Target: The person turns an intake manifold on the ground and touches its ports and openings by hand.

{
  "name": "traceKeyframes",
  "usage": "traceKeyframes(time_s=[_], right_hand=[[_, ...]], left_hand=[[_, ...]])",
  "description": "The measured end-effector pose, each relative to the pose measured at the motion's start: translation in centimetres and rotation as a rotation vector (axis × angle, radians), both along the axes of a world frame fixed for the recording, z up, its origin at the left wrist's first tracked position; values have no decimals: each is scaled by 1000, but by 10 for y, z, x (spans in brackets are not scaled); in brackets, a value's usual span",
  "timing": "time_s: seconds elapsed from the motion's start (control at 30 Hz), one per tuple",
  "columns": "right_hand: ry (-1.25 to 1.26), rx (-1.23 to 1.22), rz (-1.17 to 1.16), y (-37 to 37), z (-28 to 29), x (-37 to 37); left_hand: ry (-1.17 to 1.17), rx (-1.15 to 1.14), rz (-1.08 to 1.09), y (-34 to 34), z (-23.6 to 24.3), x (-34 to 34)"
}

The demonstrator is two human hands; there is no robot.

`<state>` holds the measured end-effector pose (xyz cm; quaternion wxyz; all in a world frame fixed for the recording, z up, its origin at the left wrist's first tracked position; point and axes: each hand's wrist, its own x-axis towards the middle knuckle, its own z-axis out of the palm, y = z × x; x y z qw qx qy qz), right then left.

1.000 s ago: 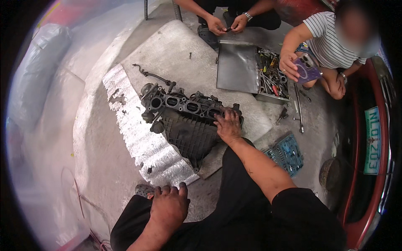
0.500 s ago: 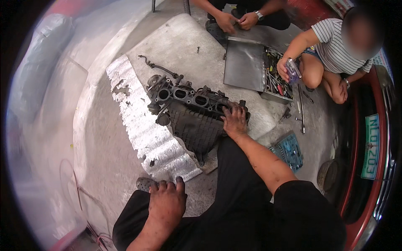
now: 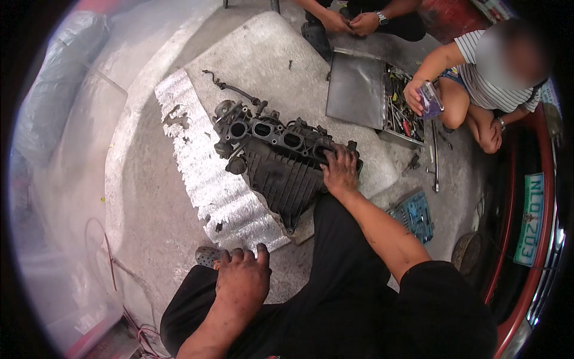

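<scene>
A black plastic intake manifold [image 3: 275, 179] with a row of round ports lies before me, partly on a torn silver foil sheet [image 3: 206, 173] and partly on a pale slab. My right hand [image 3: 341, 170] rests on its right end, fingers bent over the rim beside the last port. The undersides of those fingers are hidden. A thin black hose [image 3: 230, 90] sticks out from the manifold's far left side. My left hand [image 3: 243, 278] lies over my left knee with fingers slightly apart and holds nothing. Both hands look smudged with dark grime.
Beyond the slab [image 3: 257, 54] stands an open metal toolbox [image 3: 403, 134] full of tools. A blue socket set [image 3: 412, 218] and a long wrench [image 3: 435, 173] lie at right, near a red vehicle. One person squats holding a phone [image 3: 429, 102]; another person's hands [image 3: 353, 23] meet at the top.
The view has shifted slightly, so most things sit a little further right. Both my hands keep their places, on the manifold and the knee. The far person's hands have drawn closer together.
</scene>
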<state>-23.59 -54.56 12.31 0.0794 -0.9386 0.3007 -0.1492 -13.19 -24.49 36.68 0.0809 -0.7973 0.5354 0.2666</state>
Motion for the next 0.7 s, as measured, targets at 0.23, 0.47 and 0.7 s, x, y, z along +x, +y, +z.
traceKeyframes(time_s=[0.23,0.47,0.7], right_hand=[[-98,157,-252,8,31,-21],[-722,1020,-646,-38,-22,-53],[-698,891,-478,-41,-65,-54]], left_hand=[[25,42,-22,-8,9,-3],[25,92,-47,-11,4,-6],[31,58,-62,-20,-4,-6]])
